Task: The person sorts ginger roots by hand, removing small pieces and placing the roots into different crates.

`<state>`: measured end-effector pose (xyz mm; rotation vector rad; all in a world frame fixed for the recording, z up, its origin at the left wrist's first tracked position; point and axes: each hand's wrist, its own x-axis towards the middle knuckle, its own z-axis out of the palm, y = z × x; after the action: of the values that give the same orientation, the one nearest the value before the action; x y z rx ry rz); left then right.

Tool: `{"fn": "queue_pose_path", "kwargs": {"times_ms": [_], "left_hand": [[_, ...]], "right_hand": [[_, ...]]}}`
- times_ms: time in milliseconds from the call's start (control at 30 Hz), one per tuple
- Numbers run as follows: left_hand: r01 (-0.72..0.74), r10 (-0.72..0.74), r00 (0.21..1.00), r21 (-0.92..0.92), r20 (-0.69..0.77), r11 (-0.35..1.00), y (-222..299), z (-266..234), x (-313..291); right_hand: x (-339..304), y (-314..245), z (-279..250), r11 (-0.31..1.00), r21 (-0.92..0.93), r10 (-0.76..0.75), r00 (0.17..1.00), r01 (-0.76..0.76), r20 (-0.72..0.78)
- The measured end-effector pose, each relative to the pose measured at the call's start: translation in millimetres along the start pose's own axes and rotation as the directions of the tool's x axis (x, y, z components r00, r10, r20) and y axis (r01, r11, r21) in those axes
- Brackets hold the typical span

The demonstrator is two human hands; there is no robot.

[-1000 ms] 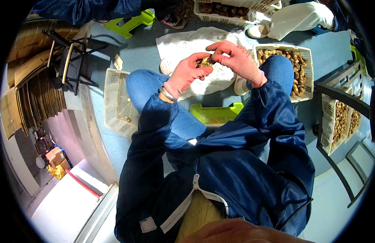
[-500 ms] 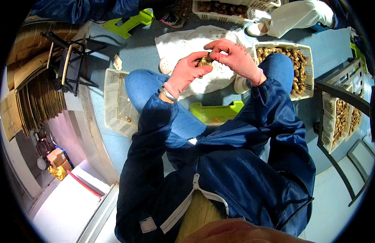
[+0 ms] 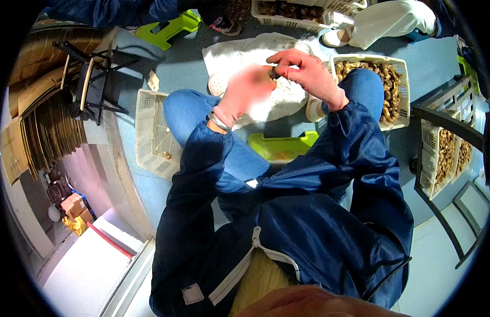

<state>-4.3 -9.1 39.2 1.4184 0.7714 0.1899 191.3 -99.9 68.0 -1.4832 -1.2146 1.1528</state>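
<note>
Together, left hand (image 3: 245,90), right hand (image 3: 307,76), above white cloth (image 3: 284,101)

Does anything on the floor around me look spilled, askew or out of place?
Two small things: a tan scrap lies loose on the floor, outside the white crate by your left knee, and the white cloth is rumpled and dark-specked. Your left hand is blurred, so I can't judge its grip.

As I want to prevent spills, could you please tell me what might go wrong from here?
The right knee overlaps the filled crate in view; a shift might jostle its brown pieces.

The left hand and right hand meet above the white cloth; anything slipping could drop there, though blur hides what the left holds.
</note>
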Motion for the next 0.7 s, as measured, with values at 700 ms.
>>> {"fn": "queue_pose_path", "kwargs": {"times_ms": [700], "left_hand": [[0.123, -0.120, 0.992, -0.285, 0.028, 0.951, 14.6, 11.0, -1.8]], "right_hand": [[2.0, 15.2, -4.0, 0.975, -0.198, -0.125, 0.983, 0.097, -0.135]]}}
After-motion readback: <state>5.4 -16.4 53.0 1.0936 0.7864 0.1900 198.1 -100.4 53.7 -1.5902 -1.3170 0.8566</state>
